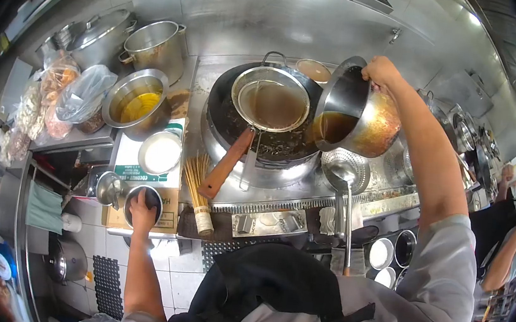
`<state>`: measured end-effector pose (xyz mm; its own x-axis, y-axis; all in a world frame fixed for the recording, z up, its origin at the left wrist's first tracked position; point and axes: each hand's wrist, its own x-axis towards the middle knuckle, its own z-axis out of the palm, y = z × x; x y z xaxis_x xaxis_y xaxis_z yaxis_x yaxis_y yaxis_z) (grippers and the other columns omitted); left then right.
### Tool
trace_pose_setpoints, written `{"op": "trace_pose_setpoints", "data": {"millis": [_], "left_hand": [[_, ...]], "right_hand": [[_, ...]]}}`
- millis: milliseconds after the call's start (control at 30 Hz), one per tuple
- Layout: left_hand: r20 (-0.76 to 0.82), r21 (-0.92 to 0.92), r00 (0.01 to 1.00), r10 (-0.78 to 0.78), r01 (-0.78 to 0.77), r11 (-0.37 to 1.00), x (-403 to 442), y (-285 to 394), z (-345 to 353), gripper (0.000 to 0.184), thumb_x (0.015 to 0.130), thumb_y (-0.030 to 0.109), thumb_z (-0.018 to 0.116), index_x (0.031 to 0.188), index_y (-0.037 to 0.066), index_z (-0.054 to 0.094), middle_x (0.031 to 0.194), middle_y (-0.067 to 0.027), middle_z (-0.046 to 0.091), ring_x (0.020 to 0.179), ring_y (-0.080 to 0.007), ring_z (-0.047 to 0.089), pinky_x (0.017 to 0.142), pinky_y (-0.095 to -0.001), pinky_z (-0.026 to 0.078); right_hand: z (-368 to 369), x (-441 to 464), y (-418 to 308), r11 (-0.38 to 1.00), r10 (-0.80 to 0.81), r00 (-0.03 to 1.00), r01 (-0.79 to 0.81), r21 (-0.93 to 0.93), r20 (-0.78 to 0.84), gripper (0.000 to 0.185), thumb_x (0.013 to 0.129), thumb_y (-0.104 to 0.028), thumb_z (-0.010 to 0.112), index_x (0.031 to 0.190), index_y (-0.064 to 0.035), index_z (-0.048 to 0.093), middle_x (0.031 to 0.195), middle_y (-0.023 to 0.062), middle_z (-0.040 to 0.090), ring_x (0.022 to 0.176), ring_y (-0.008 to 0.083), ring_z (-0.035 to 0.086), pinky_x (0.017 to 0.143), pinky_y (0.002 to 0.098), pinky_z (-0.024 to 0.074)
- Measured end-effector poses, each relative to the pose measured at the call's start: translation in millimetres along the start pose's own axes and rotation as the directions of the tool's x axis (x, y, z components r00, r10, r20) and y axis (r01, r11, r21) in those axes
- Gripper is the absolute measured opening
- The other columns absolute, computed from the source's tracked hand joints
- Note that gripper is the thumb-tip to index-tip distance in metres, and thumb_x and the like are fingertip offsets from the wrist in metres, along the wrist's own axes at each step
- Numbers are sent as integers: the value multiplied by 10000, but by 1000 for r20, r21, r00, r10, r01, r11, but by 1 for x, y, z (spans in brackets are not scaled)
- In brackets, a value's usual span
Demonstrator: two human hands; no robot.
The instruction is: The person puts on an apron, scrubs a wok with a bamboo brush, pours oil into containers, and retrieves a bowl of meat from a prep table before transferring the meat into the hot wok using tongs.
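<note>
My right hand (pixel 382 73) grips the rim of a large metal pot (pixel 377 127), tilted toward the wok with dark brown liquid at its lower lip. Beside it, a round strainer (pixel 271 99) with a wooden handle (pixel 227 164) rests over the black wok (pixel 220 102); brownish liquid shows within the strainer. My left hand (pixel 142 209) is at a small dark bowl (pixel 155 199) on the left, its fingers reaching over the rim and partly hidden. A metal ladle (pixel 108 187) lies next to that bowl.
Left of the wok stand a bowl of yellow oil (pixel 140 107), a white bowl (pixel 159 152), a tall pot (pixel 154 44) and plastic bags (pixel 87 94). A bamboo brush (pixel 201 215) and a perforated ladle (pixel 346 170) lie nearer. Another person's arm (pixel 509 247) shows far right.
</note>
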<state>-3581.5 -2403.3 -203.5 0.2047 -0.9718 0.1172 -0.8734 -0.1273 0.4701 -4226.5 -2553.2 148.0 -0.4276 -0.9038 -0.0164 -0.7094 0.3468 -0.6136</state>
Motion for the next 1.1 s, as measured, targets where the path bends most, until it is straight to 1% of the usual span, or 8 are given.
{"op": "trace_pose_setpoints", "data": {"millis": [67, 267, 400, 667, 733, 800, 933, 1100], "left_hand": [[84, -47, 996, 10, -6, 999, 10, 0, -6, 741, 684, 77, 714, 1362, 158, 427, 1217, -231, 497, 1131, -444, 480, 990, -475, 393], [-148, -112, 985, 94, -111, 988, 19, 22, -3, 721, 680, 68, 751, 1341, 57, 461, 1287, -229, 499, 1205, -391, 455, 1027, -455, 367], [-429, -230, 884, 186, -306, 924, -29, 43, 1, 533, 874, 130, 628, 1348, -13, 433, 1340, -213, 465, 1244, -363, 431, 1059, -436, 330], [247, -370, 941, 233, -131, 920, -253, 43, 24, 274, 900, 156, 572, 1117, -9, 606, 1066, -168, 642, 990, -305, 596, 886, -396, 464], [83, -210, 941, 329, -306, 929, -298, 0, 51, 215, 947, 149, 525, 1089, 19, 619, 1001, -128, 643, 913, -243, 608, 848, -359, 492], [483, -623, 872, -77, 405, 669, -304, -54, 86, 266, 951, 214, 553, 1139, 36, 616, 1071, -114, 652, 949, -237, 620, 841, -362, 502], [251, -449, 961, 112, 13, 894, -342, 5, 26, 258, 802, 11, 619, 1056, -14, 584, 848, -69, 635, 732, -124, 590, 669, -259, 493], [292, -433, 951, -99, 224, 873, -379, -26, -27, 300, 811, 32, 651, 1102, -1, 586, 927, -97, 642, 783, -158, 616, 714, -278, 510]], "right_hand": [[-9, 55, 42, 819, -382, 873, 472, -328, 302, 241, 720, -86, 656, 542, -22, 507, 472, 90, 477, 358, 198, 439, 340, 359, 337], [-40, -18, 74, 915, 155, 979, -193, 356, 131, 134, 729, -96, 708, 668, -28, 610, 575, 92, 542, 450, 184, 519, 367, 315, 399], [-38, -51, 157, 850, 23, 999, 5, 527, -48, 104, 728, -82, 680, 679, -16, 618, 563, 95, 529, 422, 186, 489, 362, 351, 403], [-7, -155, 256, -25, 351, 936, -14, 1000, 22, 273, 685, 127, 587, 708, -105, 444, 572, 40, 463, 389, 130, 376, 327, 286, 269], [-6, -183, 265, -63, 337, 941, 2, 998, 19, 283, 683, 118, 591, 711, -116, 434, 570, 37, 467, 391, 133, 373, 335, 284, 273], [-15, -213, 256, -80, 361, 933, 34, 996, -3, 305, 675, 113, 598, 711, -131, 419, 568, 30, 473, 401, 136, 393, 346, 283, 288], [-1, -264, 233, 14, 146, 980, 132, 991, -133, 294, 651, 107, 610, 666, -139, 451, 652, -4, 517, 595, 142, 539, 577, 282, 474], [21, -335, 164, -36, 2, 978, 210, 977, -210, 200, 724, 70, 582, 792, -100, 502, 732, 5, 542, 658, 115, 533, 661, 235, 458]]}}
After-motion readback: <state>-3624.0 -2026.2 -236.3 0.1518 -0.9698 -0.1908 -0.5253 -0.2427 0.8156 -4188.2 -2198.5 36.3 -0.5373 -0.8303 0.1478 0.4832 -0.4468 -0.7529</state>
